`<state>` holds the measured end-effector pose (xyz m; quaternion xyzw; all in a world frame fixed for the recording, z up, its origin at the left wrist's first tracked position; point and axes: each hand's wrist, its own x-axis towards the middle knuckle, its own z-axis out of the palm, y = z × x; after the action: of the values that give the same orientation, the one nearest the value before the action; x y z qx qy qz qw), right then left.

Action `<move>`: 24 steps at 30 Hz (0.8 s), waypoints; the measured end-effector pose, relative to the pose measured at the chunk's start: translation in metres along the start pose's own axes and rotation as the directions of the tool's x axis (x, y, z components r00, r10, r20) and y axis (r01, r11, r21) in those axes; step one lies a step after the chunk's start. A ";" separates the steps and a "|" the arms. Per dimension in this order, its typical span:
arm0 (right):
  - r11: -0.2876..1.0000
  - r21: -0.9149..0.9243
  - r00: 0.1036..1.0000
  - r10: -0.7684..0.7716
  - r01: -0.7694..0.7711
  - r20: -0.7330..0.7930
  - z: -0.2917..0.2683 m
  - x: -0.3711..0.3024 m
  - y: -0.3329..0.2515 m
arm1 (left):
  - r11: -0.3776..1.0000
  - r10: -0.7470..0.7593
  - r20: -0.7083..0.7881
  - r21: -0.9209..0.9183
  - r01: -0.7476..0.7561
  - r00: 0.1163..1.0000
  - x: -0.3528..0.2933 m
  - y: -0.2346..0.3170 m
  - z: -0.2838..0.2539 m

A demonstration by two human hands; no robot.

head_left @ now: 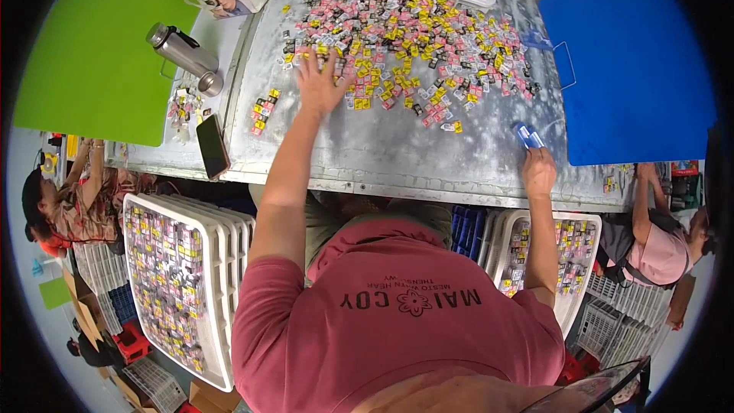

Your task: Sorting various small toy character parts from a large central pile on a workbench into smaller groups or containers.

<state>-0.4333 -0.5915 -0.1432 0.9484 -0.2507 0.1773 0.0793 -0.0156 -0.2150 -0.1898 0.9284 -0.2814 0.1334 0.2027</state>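
Note:
A broad spread of small square pieces in yellow, pink, black and white covers the far middle of the grey metal table. My left hand lies over the left part of this spread, fingers apart, its fingertips touching the pieces. Near the table's right front, my right hand is closed on a small blue-and-white object whose kind I cannot make out. To the left of my left arm, a short strip of the same pieces lies in neat rows.
A white tray of pieces stands at the back. At left are a phone, a steel flask and its cup. Green and blue boards flank the table. Filled trays stand beside me; people work at both sides.

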 end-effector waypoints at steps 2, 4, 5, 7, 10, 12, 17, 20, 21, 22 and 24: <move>0.999 0.028 0.999 0.027 -0.026 -0.023 0.000 -0.007 0.004 | 0.997 0.021 0.039 -0.071 -0.019 0.999 -0.007 0.033 0.003; 0.999 0.037 0.998 0.032 -0.030 -0.053 -0.001 -0.012 0.007 | 0.999 0.032 0.105 -0.042 -0.028 0.994 -0.015 0.063 0.004; 0.999 0.038 0.998 0.029 -0.027 -0.048 -0.002 -0.010 0.006 | 0.996 0.058 0.067 -0.068 -0.053 0.996 -0.020 0.073 0.006; 0.992 0.103 0.996 0.084 -0.079 -0.039 -0.003 -0.005 0.005 | 0.996 0.064 0.055 -0.074 -0.059 0.996 -0.029 0.093 0.011; 0.983 0.170 0.990 0.086 -0.066 -0.111 -0.005 -0.002 0.002 | 0.993 0.087 0.040 -0.081 -0.084 0.995 -0.036 0.113 0.011; 0.980 0.191 0.984 0.089 -0.058 -0.157 -0.017 0.004 -0.015 | 0.965 0.172 0.071 -0.212 -0.154 0.983 -0.043 0.107 0.010; 0.887 0.382 0.963 -0.205 0.259 -0.177 -0.039 -0.008 -0.084 | 0.955 0.267 0.115 -0.163 -0.247 0.957 -0.076 0.075 -0.012; 0.708 0.499 0.865 -0.437 0.499 -0.244 -0.033 -0.028 -0.141 | 0.946 0.318 0.172 -0.116 -0.302 0.932 -0.096 0.071 -0.034; 0.672 0.547 0.852 -0.495 0.500 -0.170 -0.032 -0.031 -0.157 | 0.946 0.323 0.207 -0.095 -0.310 0.924 -0.102 0.069 -0.040; 0.639 0.591 0.829 -0.551 0.492 -0.094 -0.032 -0.033 -0.170 | 0.947 0.319 0.209 -0.093 -0.306 0.924 -0.107 0.067 -0.045; 0.601 0.645 0.825 -0.559 0.472 -0.083 -0.037 -0.028 -0.193 | 0.944 0.329 0.209 -0.103 -0.314 0.921 -0.116 0.063 -0.053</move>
<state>-0.3700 -0.4037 -0.1319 0.9571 0.1055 0.1603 -0.2173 -0.1523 -0.1846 -0.1654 0.8713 -0.4553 0.0500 0.1761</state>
